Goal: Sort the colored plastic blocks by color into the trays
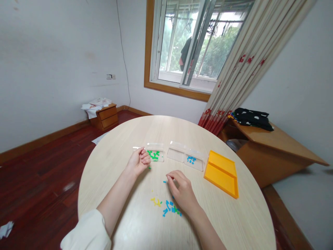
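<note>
My left hand [138, 161] is closed, its fingers curled in beside a clear plastic box with small green pieces [154, 155] in it; whatever it may hold is hidden. Just below its fingertips lies a single green piece [149, 168]. My right hand [181, 189] hovers low over the table with thumb and forefinger drawn together, and I cannot make out anything between them. A small blue piece [164, 182] lies by its fingertips. Nearer to me is a loose pile of blue pieces [169, 207], mixed with some green, with yellow pieces [156, 202] at its left.
A second clear box [176, 153] has two compartments, with blue pieces [191, 159] in the right one. Right of it lies a yellow two-part tray [222, 175] on the round table [140, 130]. A wooden desk [281, 142] with folded dark cloth stands beyond the table at right.
</note>
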